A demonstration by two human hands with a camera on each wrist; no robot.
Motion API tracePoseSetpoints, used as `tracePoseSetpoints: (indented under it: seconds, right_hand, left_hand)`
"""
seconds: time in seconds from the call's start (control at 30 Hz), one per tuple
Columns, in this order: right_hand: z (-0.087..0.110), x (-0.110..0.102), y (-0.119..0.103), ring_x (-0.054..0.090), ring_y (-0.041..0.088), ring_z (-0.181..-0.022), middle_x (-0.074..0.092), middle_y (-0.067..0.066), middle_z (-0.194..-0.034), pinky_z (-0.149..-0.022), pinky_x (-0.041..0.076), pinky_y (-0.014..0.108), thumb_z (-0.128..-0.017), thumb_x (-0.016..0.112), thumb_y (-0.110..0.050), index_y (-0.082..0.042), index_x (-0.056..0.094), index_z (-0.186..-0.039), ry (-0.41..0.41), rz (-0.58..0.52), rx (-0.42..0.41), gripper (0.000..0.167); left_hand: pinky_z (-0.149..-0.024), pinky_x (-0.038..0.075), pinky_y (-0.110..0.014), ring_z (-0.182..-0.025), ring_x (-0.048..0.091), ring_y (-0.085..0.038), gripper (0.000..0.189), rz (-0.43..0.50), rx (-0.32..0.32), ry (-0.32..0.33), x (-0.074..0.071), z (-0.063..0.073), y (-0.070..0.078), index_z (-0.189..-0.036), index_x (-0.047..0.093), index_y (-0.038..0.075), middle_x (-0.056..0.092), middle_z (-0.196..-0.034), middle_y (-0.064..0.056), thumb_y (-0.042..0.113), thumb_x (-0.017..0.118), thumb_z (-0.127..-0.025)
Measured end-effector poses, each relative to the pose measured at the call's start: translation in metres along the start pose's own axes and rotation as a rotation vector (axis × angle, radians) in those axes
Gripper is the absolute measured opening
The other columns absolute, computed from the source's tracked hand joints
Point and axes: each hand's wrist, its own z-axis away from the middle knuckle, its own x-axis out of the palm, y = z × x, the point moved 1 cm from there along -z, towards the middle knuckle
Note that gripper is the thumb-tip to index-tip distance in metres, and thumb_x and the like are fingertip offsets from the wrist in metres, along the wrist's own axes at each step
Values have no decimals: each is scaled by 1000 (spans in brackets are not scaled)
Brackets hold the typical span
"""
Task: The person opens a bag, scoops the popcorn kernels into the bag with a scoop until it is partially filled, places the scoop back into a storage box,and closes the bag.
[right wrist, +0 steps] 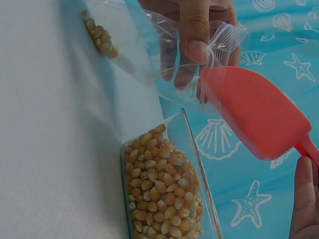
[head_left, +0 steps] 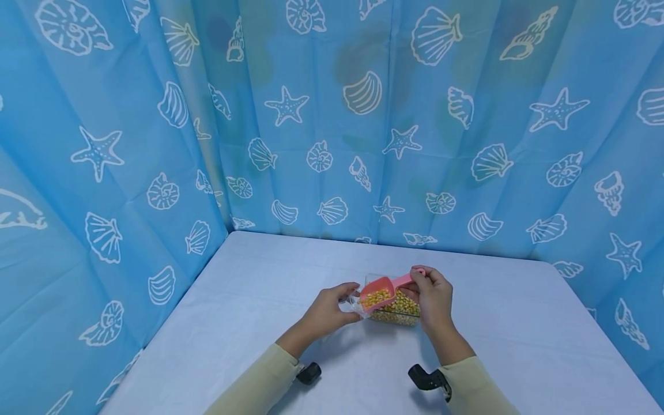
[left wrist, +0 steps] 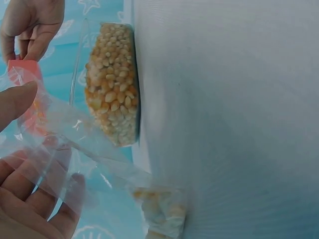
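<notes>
My left hand [head_left: 324,311] holds a clear plastic zip bag [right wrist: 144,45] by its mouth, thumb on one side and fingers on the other. Some corn kernels [right wrist: 99,37] lie in the bag's bottom corner. Between thumb and fingertips of my right hand [head_left: 434,297] is the handle of a pink scoop [right wrist: 256,114]. Yellow kernels [head_left: 376,298] fill the scoop in the head view. Its front edge sits inside the bag's mouth in the right wrist view. Below both hands stands a clear rectangular container [right wrist: 201,174] full of corn kernels [right wrist: 164,194].
A white cloth-covered table [head_left: 259,271] carries the container. Blue curtains [head_left: 321,115] with white shell and starfish prints hang behind the table and along its sides. Black wrist-worn devices [head_left: 427,378] sit at both sleeve cuffs.
</notes>
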Motion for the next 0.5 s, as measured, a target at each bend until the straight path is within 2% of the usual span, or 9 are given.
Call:
tracePoseSetpoints:
  seconds: [0.5]
  right_hand:
    - [0,1,-4,69,20,-84,60,17,-103,-75,56,31,-98,60,-27,-1,57,-117,-12,37,-14,32]
  left_hand:
    - [-96,48,-41,-118,56,-21,66,-8,-9,7,-1,0,2,-139,53,19,61,-128,5,26,81,-80]
